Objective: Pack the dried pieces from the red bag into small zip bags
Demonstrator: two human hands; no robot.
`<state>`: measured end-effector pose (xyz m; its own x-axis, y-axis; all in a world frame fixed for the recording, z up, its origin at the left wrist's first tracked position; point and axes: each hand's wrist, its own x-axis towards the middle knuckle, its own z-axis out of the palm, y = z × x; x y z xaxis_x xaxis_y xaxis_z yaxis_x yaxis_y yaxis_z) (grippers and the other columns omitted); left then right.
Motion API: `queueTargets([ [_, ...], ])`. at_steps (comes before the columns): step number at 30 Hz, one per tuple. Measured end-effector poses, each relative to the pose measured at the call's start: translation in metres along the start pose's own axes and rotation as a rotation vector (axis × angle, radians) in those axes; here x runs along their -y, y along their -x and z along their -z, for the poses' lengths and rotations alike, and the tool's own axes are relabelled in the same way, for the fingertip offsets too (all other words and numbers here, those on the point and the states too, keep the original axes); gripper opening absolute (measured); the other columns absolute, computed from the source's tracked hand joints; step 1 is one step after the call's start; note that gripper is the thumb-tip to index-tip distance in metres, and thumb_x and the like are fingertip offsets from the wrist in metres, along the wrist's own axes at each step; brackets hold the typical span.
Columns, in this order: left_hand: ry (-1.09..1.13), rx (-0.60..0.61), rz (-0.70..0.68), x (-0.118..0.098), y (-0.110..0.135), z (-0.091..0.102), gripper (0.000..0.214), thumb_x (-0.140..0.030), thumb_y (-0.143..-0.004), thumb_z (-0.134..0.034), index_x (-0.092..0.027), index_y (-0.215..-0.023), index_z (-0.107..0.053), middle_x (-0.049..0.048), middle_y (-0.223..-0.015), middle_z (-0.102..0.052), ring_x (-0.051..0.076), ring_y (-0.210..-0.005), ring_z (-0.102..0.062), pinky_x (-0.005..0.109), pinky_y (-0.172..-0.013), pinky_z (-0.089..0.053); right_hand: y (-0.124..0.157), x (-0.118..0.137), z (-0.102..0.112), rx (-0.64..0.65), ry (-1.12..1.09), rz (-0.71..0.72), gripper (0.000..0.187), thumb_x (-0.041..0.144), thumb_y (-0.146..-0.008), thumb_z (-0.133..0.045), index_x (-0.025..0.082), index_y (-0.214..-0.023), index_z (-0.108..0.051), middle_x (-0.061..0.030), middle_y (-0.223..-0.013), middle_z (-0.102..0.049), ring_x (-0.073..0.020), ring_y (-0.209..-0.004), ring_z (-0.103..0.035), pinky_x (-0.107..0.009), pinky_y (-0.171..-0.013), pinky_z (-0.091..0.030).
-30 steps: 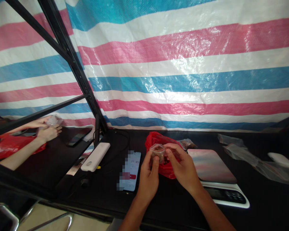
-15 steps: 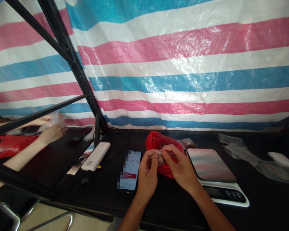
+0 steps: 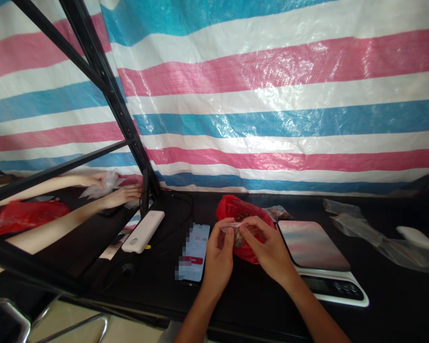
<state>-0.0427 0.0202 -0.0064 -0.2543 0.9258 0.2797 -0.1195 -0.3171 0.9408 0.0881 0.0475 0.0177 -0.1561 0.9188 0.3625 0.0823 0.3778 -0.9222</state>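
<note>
Between my two hands is a small clear zip bag (image 3: 238, 236) with brownish contents. My left hand (image 3: 219, 250) pinches its left side near the top edge, thumb against fingers. On the other side my right hand (image 3: 266, 245) pinches the same edge. Just behind the hands sits a red plastic bag (image 3: 227, 206), its mouth open, with small reddish-brown pieces inside. A filled clear bag (image 3: 279, 212) lies beyond it. Close by my right hand is a kitchen scale (image 3: 312, 245) with nothing on its plate.
A phone (image 3: 196, 252) showing a running timer lies left of my hands, with a white power bank (image 3: 143, 232) farther left. Clear zip bags (image 3: 375, 236) and a white object (image 3: 416, 237) lie at right. Across a black metal frame (image 3: 109, 95), another person's hands (image 3: 121, 196) work near a red bag (image 3: 32, 216).
My hands stay nearly in place, still pinching the zip bag's top edge. The other person's near hand has moved right, away from the clear plastic their far hand holds.
</note>
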Motion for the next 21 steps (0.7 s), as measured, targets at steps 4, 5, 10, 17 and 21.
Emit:
queueTargets([
  [4, 0.021, -0.032, 0.019, 0.002, 0.0, -0.002, 0.034, -0.052, -0.093, -0.065, -0.021, -0.104, -0.065, 0.0054, -0.101, -0.073, 0.021, -0.098, -0.07, 0.033, -0.089, -0.056, -0.001, -0.006, 0.002, -0.048, -0.054, -0.024, 0.028, 0.051, -0.089, -0.068, 0.023, -0.094, -0.069, -0.005, -0.099, -0.073, -0.0213, -0.088, -0.07, -0.034, -0.081, -0.058],
  [5, 0.011, -0.058, -0.003, 0.002, 0.0, -0.002, 0.033, -0.052, -0.092, -0.066, -0.021, -0.104, -0.064, 0.0055, -0.102, -0.072, 0.02, -0.097, -0.07, 0.032, -0.088, -0.056, -0.002, -0.006, 0.003, -0.062, -0.082, -0.029, 0.029, 0.051, -0.089, -0.068, 0.023, -0.095, -0.069, -0.0054, -0.101, -0.074, -0.022, -0.091, -0.07, -0.034, -0.081, -0.058],
  [10, -0.135, -0.214, -0.119, 0.002, -0.004, 0.005, 0.023, -0.042, -0.096, -0.061, -0.02, -0.101, -0.065, 0.0051, -0.101, -0.067, 0.018, -0.094, -0.066, 0.03, -0.086, -0.054, -0.012, 0.001, 0.03, -0.387, -0.134, -0.023, 0.035, 0.056, -0.083, -0.072, 0.023, -0.089, -0.066, -0.0025, -0.082, -0.071, -0.0196, -0.076, -0.066, -0.029, -0.065, -0.055],
  [17, -0.559, -0.128, -0.446, -0.01, 0.009, 0.013, 0.014, -0.018, -0.098, -0.051, -0.021, -0.092, -0.064, 0.0039, -0.087, -0.066, 0.018, -0.084, -0.063, 0.031, -0.078, -0.051, -0.002, -0.007, 0.12, -0.613, 0.256, -0.014, 0.042, 0.063, -0.08, -0.071, 0.022, -0.09, -0.072, -0.0043, -0.079, -0.072, -0.0215, -0.07, -0.065, -0.032, -0.06, -0.051],
  [21, -0.662, 0.316, -0.711, -0.021, 0.033, -0.004, 0.019, -0.008, -0.094, -0.049, -0.02, -0.099, -0.063, 0.0052, -0.081, -0.068, 0.018, -0.075, -0.062, 0.03, -0.07, -0.051, 0.01, -0.03, 0.15, -0.408, 0.445, -0.106, 0.045, 0.065, -0.078, -0.067, 0.022, -0.089, -0.076, -0.0065, -0.08, -0.077, -0.0256, -0.072, -0.07, -0.037, -0.066, -0.054],
])
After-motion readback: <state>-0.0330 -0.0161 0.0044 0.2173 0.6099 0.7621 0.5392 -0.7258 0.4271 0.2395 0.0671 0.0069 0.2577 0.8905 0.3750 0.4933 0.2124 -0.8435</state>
